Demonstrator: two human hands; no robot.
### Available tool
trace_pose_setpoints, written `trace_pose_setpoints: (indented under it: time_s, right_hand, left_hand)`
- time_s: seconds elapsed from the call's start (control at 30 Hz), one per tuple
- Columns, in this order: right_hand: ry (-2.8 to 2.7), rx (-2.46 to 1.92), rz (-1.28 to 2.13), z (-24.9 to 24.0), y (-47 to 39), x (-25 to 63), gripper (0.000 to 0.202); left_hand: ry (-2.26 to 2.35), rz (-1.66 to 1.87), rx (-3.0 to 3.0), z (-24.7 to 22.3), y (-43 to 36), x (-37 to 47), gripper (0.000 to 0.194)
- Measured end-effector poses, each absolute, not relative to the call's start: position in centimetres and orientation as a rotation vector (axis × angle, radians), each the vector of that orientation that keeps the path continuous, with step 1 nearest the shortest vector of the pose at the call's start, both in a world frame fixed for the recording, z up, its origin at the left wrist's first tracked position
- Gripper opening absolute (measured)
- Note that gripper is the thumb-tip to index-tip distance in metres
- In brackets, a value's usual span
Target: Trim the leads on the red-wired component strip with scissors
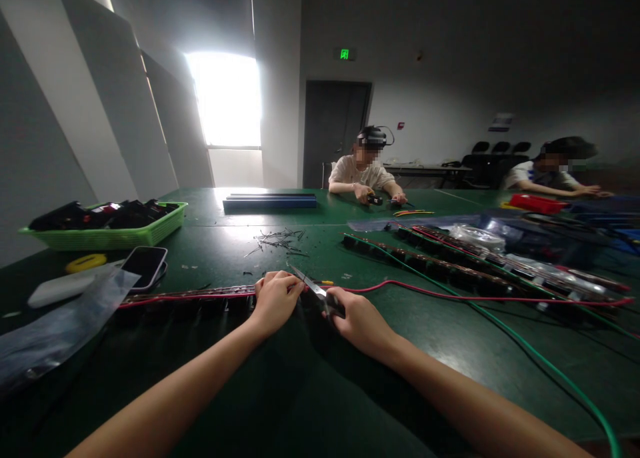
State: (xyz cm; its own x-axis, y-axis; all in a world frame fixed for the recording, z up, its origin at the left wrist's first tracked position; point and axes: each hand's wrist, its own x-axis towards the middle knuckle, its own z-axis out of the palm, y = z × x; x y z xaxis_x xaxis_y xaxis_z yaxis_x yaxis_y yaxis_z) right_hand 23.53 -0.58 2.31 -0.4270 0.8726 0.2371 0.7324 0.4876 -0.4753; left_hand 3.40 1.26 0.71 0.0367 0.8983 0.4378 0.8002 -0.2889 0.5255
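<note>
My right hand (pixel 364 323) is closed round the dark handles of a pair of scissors (pixel 316 289). Their metal blades point up and left, close to the fingertips of my left hand (pixel 276 303). That hand is closed on the right end of a long black strip (pixel 200 306) with wires along it; the exact spot under the fingers is hidden. A red wire (pixel 400 283) runs out from this end across the table to the right. Beyond my hands lies a loose heap of thin dark offcuts (pixel 280 240).
At left are a green basket (pixel 160 229) of black parts, a phone (pixel 144 266), a yellow tape roll (pixel 86 263) and a plastic bag (pixel 60 331). More wired strips (pixel 430 261) and a green wire (pixel 540 355) lie right. Two people (pixel 357 171) work across the green table (pixel 230 405).
</note>
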Motion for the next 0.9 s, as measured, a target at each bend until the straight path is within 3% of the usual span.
trace_pose_setpoints:
  time_s: [0.9]
  right_hand:
    - [-2.298,-1.444,0.307,2.6,-1.8,23.3,0.045]
  left_hand:
    - [1.756,1.105,2.148,0.4,0.0,3.8,0.029]
